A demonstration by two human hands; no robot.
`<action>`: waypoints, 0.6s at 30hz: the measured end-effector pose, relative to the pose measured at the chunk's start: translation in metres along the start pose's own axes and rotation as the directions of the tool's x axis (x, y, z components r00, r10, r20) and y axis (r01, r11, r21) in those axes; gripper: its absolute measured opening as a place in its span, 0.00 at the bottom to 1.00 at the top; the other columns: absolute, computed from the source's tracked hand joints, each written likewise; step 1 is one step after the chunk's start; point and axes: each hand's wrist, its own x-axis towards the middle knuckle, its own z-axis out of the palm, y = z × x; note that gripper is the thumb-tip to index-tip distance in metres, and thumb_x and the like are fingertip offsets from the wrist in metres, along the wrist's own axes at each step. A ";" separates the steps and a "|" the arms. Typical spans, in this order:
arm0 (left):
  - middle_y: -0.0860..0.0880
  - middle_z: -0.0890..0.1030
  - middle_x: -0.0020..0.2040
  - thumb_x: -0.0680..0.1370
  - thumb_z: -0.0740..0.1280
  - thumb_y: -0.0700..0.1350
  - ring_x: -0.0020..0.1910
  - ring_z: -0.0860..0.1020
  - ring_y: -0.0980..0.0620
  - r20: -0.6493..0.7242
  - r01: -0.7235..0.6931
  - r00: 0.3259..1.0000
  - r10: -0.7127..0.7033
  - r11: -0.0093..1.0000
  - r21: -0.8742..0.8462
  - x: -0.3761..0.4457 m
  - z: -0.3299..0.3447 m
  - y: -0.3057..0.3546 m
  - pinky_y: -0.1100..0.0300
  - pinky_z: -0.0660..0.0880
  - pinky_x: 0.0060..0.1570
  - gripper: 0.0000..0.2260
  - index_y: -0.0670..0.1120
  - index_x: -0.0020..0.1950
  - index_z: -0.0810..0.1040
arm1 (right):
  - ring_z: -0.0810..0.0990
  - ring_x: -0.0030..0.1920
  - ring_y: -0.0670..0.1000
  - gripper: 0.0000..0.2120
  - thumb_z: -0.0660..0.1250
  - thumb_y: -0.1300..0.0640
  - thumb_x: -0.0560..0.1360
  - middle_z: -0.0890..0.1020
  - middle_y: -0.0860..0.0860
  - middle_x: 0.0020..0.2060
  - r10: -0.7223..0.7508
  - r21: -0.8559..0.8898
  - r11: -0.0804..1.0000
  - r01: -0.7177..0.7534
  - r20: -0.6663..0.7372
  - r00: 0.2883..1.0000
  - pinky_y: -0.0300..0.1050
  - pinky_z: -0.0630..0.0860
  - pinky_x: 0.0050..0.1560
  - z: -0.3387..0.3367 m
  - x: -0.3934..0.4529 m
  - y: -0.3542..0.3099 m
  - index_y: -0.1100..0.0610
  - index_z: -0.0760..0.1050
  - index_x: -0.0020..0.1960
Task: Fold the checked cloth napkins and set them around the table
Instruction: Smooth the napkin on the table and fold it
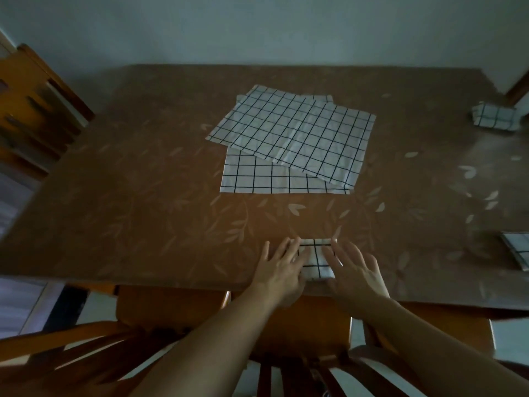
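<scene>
Right at the near edge of the table (120, 202) lies a folded napkin (315, 260), small and compact, with both hands flat beside it. Left hand (282, 270) rests on its left side with straight, spread fingers; right hand (357, 272) covers its right side the same way, pinching nothing. Farther in, at the table's middle, a stack of unfolded napkins (292, 138) lies spread and overlapping. Two more folded napkins sit at the right: one at the far corner (494, 118), another at the right edge (519, 249). Wooden chairs (34, 107) surround the table.
</scene>
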 end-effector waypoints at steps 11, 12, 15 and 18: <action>0.51 0.52 0.81 0.82 0.52 0.61 0.79 0.50 0.50 -0.337 0.126 0.927 -0.166 0.982 -0.138 0.059 -0.126 -0.056 0.39 0.51 0.75 0.27 0.55 0.79 0.52 | 0.59 0.76 0.51 0.27 0.59 0.45 0.80 0.61 0.48 0.76 0.152 0.370 0.928 -0.052 -0.248 0.957 0.58 0.58 0.72 -0.100 0.068 0.031 0.52 0.58 0.76; 0.51 0.54 0.80 0.82 0.53 0.61 0.79 0.53 0.49 -0.356 0.140 0.918 -0.177 0.982 -0.127 0.069 -0.134 -0.064 0.39 0.53 0.75 0.27 0.54 0.79 0.53 | 0.60 0.75 0.53 0.28 0.58 0.43 0.80 0.62 0.49 0.76 0.161 0.375 0.925 -0.059 -0.247 0.955 0.58 0.59 0.71 -0.105 0.085 0.036 0.53 0.58 0.76; 0.49 0.58 0.79 0.81 0.55 0.60 0.78 0.57 0.49 -0.352 0.185 0.911 -0.215 0.976 -0.119 0.103 -0.145 -0.086 0.40 0.59 0.73 0.27 0.53 0.78 0.57 | 0.66 0.72 0.55 0.27 0.56 0.42 0.80 0.66 0.51 0.73 0.210 0.432 0.897 -0.092 -0.235 0.949 0.56 0.63 0.69 -0.114 0.138 0.045 0.55 0.61 0.74; 0.49 0.64 0.76 0.82 0.56 0.57 0.75 0.62 0.49 -0.337 0.224 0.908 -0.247 0.969 -0.107 0.143 -0.142 -0.105 0.44 0.63 0.71 0.25 0.51 0.77 0.59 | 0.65 0.72 0.55 0.28 0.56 0.42 0.80 0.65 0.53 0.74 0.238 0.451 0.885 -0.118 -0.220 0.946 0.55 0.63 0.70 -0.105 0.185 0.047 0.55 0.61 0.74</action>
